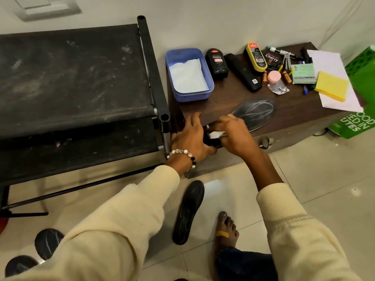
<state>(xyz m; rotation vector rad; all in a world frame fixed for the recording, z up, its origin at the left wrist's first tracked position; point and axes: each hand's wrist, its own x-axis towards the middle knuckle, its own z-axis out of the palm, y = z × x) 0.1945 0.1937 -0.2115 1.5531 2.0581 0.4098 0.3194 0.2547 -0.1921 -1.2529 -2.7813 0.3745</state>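
The black insole (254, 114), a flat foam shape streaked with pale grey lines, lies along the front edge of the dark brown wooden cabinet (294, 110), with its toe end pointing right. Only the toe half shows. The heel half is covered by both hands near the cabinet's front-left corner, so its outline there is hard to make out. The white wad of tissue (216, 134) is mostly buried too, with just a small crumpled corner peeking out between the hands, against the insole.

The left hand (189, 136) comes up from below the cabinet's front. Its fingers spread over the hidden heel and its thumb hooks underneath, gripping it. A beaded bracelet (183, 152) circles that wrist. The right hand (233, 133) lies palm down across the insole's middle, fingers curled round the tissue and pinching it. Its fingertips are out of sight beneath the knuckles.

At the cabinet's back-left stands a blue plastic tub (209, 82) lined with white paper. To its right along the back are a black polish bottle (216, 63), a black remote control (242, 72) and a yellow-and-black shoe sponge (256, 56). A yellow sticky pad (331, 86) rests on a sheet of paper at the cabinet's right end. Beyond that end, a green bag (361, 88) is cut off by the frame.

A black fabric shoe rack (81, 78) stands left of the cabinet. On the tiled floor in front of the cabinet lie a second black insole (188, 211) and a bare foot (225, 230) wearing a yellow plaster.
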